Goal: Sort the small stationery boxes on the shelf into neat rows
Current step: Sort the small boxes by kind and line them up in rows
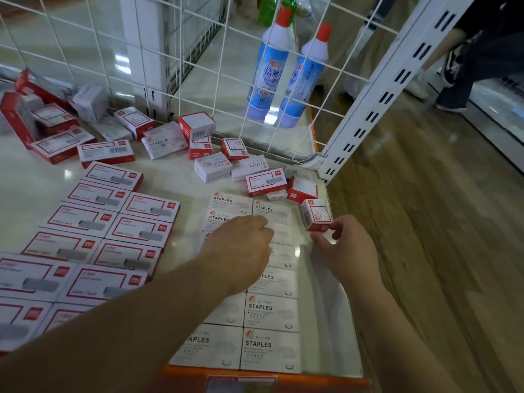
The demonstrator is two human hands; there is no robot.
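**Hands at the staple rows**

While the left hand lies palm-down with relaxed fingers on the white STAPLES boxes lined in two rows, the right hand pinches a red-and-white box at the shelf edge. Red-framed boxes form rows to the left; loose boxes scatter before the wire grid.

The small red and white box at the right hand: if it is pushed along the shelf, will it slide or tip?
The small red and white box looks stiff and squarish, so it probably slides rather than rolls. It stands tilted, pinched by the right hand, so it may tip. The shelf is glossy, likely slippery.
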